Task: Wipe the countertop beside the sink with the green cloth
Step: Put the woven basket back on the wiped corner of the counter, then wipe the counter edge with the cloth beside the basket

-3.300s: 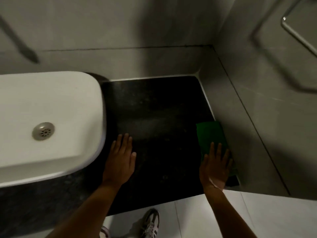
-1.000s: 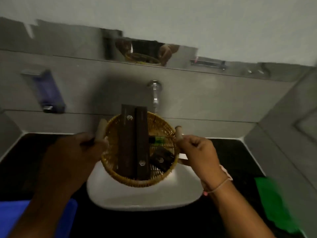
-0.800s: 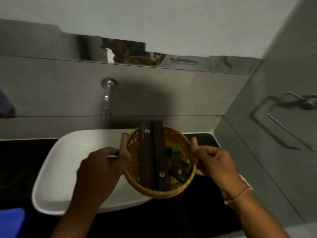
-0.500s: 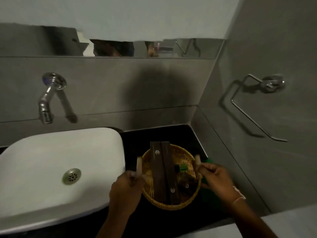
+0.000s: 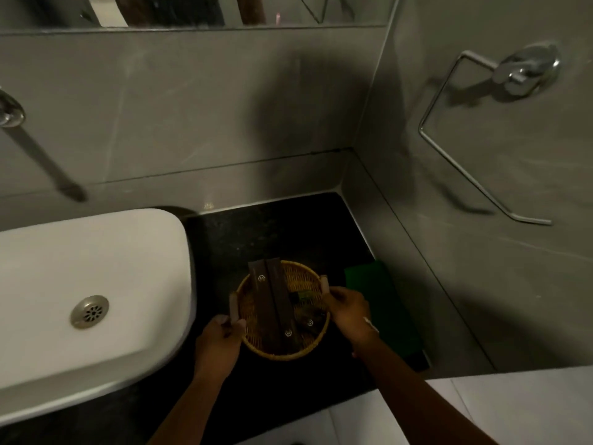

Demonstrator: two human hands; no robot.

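Observation:
The green cloth lies flat on the black countertop, against the right wall. To its left sits a round wicker basket with two dark brown boxes and small items inside. My left hand grips the basket's left handle and my right hand grips its right handle. My right hand and forearm cover part of the cloth's left edge. The basket is low over the counter; contact cannot be told.
A white basin with a metal drain fills the left. Grey tiled walls close the back and right. A chrome towel ring hangs on the right wall. A mirror strip runs along the top. White floor tiles show below.
I carried the basket from above the basin rightward and down onto the counter patch beside the cloth. Earlier both hands lay flat on the bare counter, the right one on the cloth.

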